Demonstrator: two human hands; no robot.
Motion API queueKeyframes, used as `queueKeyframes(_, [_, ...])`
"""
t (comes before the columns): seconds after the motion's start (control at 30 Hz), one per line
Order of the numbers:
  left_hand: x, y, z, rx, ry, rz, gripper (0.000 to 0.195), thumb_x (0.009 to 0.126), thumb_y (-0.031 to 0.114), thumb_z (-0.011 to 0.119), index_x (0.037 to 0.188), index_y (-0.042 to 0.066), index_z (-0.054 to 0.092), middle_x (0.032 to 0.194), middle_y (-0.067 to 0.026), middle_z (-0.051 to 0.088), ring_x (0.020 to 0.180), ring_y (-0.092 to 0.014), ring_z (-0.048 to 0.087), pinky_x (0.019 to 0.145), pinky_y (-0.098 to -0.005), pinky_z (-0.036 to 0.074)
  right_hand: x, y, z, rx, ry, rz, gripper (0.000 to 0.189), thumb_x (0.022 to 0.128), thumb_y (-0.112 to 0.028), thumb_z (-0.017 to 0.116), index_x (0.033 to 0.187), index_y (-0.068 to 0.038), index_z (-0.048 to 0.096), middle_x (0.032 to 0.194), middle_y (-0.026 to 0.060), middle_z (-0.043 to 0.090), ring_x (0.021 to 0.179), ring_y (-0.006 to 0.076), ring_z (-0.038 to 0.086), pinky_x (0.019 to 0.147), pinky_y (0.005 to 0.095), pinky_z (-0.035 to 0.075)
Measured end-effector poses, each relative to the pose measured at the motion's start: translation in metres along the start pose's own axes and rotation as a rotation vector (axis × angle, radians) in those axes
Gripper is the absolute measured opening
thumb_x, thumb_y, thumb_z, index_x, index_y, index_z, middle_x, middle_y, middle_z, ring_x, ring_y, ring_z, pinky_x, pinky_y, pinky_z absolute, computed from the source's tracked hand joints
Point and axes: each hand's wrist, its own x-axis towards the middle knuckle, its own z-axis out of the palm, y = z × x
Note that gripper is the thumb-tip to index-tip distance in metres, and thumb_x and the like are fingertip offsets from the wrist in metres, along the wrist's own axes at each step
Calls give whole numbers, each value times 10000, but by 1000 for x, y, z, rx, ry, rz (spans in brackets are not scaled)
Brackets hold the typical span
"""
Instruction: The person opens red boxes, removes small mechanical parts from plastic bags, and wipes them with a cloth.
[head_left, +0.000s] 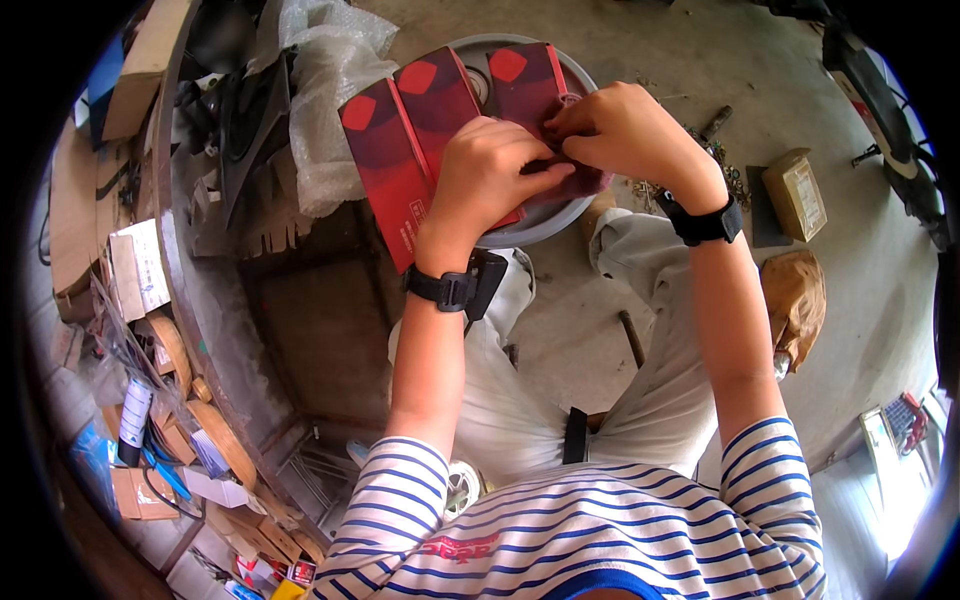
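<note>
My left hand (491, 169) and my right hand (630, 131) meet over a grey round tub-like holder (525, 238). Between their fingertips is a dark reddish piece of thin fabric (592, 182), perhaps a small pouch; the fingers hide much of it. Under and beside the hands lie red and dark printed cardboard boxes (386, 176), which reach past the holder's left rim. Another red printed box face (517, 71) shows behind the fingers. Thumbs and index fingers of both hands are pinched close together on the fabric. Each wrist wears a black strap.
Bubble wrap (330, 105) lies left of the holder. A metal-edged workbench (176, 285) along the left bears cardboard, tape rolls and a spray can (135, 412). On the concrete floor at right are a small carton (795, 195), a brown paper bag (795, 307) and scattered metal parts (724, 165).
</note>
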Motion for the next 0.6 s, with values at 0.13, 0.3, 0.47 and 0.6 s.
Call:
queueKeyframes(0.13, [1,1,5,-131,-30,43,235,677,196,818,772,24,689,789,-74,684,786,-246,656,714,-357,486,-1,3,-7,-25,-84,25,199,722,-178,596,764,-46,739,690,163,643,649,347,613,638,400,510])
queueKeyframes(0.3, [3,3,6,-101,2,60,279,691,204,812,877,29,699,901,-75,701,912,-247,658,795,-363,479,-2,9,-6,-18,-47,93,193,740,-181,597,677,-25,692,658,177,622,617,361,600,606,413,504])
queueKeyframes(0.47, [6,-4,6,-48,7,109,288,709,188,802,938,42,707,979,-74,708,957,-250,658,833,-365,468,-7,30,3,-187,40,115,251,845,-202,543,729,-3,643,694,206,625,619,394,602,634,464,509])
queueKeyframes(0.6, [4,-5,6,7,38,-3,294,738,172,788,988,39,708,1018,-95,704,975,-263,657,867,-387,490,-8,37,4,-84,28,259,250,878,-201,508,805,-5,644,698,210,623,650,398,616,651,470,514])
